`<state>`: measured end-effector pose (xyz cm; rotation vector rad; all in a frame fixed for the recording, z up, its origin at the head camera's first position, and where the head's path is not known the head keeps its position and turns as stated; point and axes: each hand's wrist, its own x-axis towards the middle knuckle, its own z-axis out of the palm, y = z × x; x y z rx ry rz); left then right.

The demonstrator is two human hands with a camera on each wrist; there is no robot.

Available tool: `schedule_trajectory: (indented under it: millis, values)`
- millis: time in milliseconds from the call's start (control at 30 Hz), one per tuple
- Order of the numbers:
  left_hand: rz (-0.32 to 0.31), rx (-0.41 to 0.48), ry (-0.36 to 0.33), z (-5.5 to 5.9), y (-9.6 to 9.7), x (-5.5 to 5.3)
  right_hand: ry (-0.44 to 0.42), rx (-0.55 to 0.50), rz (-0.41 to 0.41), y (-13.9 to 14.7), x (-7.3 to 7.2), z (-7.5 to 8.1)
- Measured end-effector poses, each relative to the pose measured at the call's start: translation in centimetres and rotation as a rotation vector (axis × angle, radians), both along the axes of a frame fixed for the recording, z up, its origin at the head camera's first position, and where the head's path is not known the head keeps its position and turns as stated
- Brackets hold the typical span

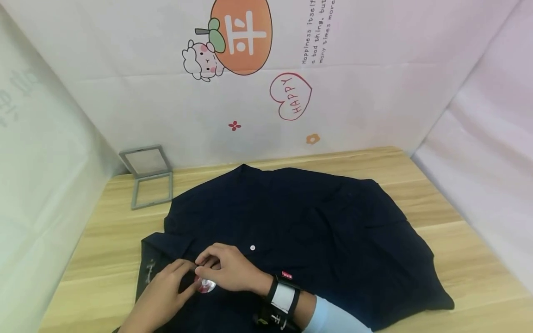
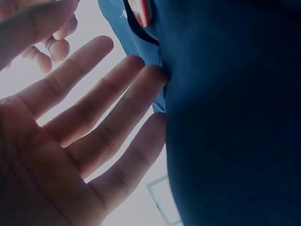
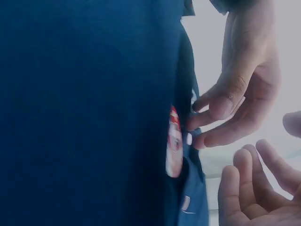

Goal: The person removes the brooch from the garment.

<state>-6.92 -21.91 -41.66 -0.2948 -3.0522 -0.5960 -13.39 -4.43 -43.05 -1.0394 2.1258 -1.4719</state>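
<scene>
A dark navy buttoned shirt [image 1: 300,217] lies spread out, with a white button [image 1: 252,248] near its middle. On its front, towards the near left, sits a round red-and-white badge [image 1: 206,285]. My left hand [image 1: 168,284] is at the badge's left side, thumb by its edge; in the left wrist view its fingers [image 2: 110,129] are straight, tips against the cloth. From the other side my right hand [image 1: 229,268] reaches over the badge's upper edge. In the right wrist view its fingers [image 3: 263,188] are loosely bent with nothing between them, apart from the badge [image 3: 174,143].
A grey hinged frame [image 1: 151,175] stands unfolded at the table's back left corner. A small red label [image 1: 287,274] is on the shirt beside my right wrist. White printed cloth [image 1: 354,101] walls in the wooden table [image 1: 437,217] at the back and sides.
</scene>
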Motion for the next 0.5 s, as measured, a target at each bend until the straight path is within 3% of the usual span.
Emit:
schedule_trajectory:
  millis: [133,333,500]
  values:
    - [-0.028,0.007,-0.003,-0.2,-0.3,-0.2,-0.046,0.000,-0.041,-0.2,-0.1,-0.4]
    - [-0.103,-0.016,0.054,-0.8,-0.8,-0.4,-0.037,0.041,-0.049,-0.3,-0.2,-1.0]
    - [-0.148,-0.059,0.053,-1.2,-0.9,-0.4,-0.021,0.076,-0.042,-0.5,-0.1,-1.9]
